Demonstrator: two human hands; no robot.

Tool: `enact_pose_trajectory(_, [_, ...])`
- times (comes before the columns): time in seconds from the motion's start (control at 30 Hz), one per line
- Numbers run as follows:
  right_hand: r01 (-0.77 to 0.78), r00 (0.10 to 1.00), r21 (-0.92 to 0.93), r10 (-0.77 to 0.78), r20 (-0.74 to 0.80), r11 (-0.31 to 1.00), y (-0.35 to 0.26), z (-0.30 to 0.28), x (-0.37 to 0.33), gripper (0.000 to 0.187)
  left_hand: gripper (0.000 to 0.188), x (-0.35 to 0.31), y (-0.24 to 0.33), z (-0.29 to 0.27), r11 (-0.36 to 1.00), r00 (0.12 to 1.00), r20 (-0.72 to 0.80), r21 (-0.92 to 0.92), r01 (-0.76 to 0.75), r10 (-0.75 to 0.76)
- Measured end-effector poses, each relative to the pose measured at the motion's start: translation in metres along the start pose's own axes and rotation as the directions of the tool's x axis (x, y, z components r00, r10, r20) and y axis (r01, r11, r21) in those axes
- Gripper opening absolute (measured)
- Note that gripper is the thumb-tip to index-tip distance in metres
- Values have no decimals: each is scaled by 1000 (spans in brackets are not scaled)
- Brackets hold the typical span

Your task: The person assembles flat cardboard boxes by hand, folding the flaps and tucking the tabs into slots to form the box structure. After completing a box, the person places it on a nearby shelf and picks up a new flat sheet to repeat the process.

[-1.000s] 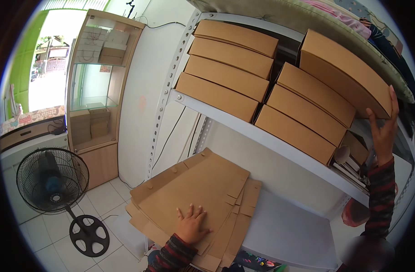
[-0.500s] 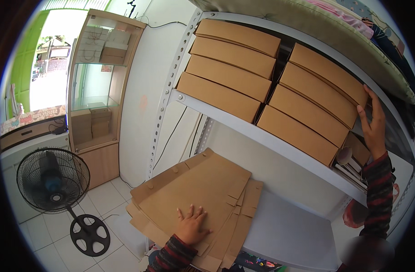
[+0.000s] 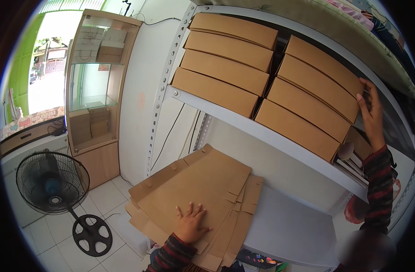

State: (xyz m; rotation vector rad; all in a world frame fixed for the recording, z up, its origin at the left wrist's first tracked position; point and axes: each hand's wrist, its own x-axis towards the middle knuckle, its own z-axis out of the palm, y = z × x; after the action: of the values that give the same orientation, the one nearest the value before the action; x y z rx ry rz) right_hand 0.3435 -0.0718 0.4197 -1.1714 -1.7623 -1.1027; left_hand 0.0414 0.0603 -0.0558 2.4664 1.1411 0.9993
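Note:
My left hand [image 3: 190,225] lies flat, fingers spread, on a loose pile of flat brown cardboard box blanks [image 3: 212,174]. The blanks are fanned out unevenly, with slots and tabs along their edges. On the shelf above stand two stacks of folded brown cardboard boxes, a left stack [image 3: 223,68] and a right stack [image 3: 302,111]. My right hand [image 3: 373,109] reaches up to the right end of the right stack. Its fingertips and thumb touch the end of the top box [image 3: 325,61], with the fingers extended and not wrapped round it.
A white metal shelf edge [image 3: 280,138] runs below the stacks. Beside my right forearm sit utensils [image 3: 346,150] and thin items. A grey lower shelf board [image 3: 291,226] lies right of the blanks. At left stand a black fan [image 3: 53,181] and a glass-fronted cabinet [image 3: 94,104].
The view has shifted slightly. My right hand stays against the end of the top box, and my left hand stays flat on the blanks.

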Motion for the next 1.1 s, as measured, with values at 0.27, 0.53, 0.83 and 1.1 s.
enact_pose_trajectory(0.27, [-379, 922, 324, 385, 49, 866, -24, 10, -16, 67, 70, -2, -3, -6, 999, 998, 66, -40, 16, -14])
enact_pose_trajectory(0.53, [-255, 961, 142, 268, -74, 956, -20, 18, -36, 70, 72, 4, 1, -4, 998, 995, 99, -52, 20, -15])
enact_pose_trajectory(0.83, [463, 845, -62, -419, 332, 884, -137, 32, -185, 32, 71, 3, -5, -17, 996, 989, 148, -87, 30, -17])
enact_pose_trajectory(1.1, [-644, 144, 284, 251, 957, -710, -175, 130, -316, 51, 57, -49, -10, -80, 980, 902, -393, -151, 127, -177])
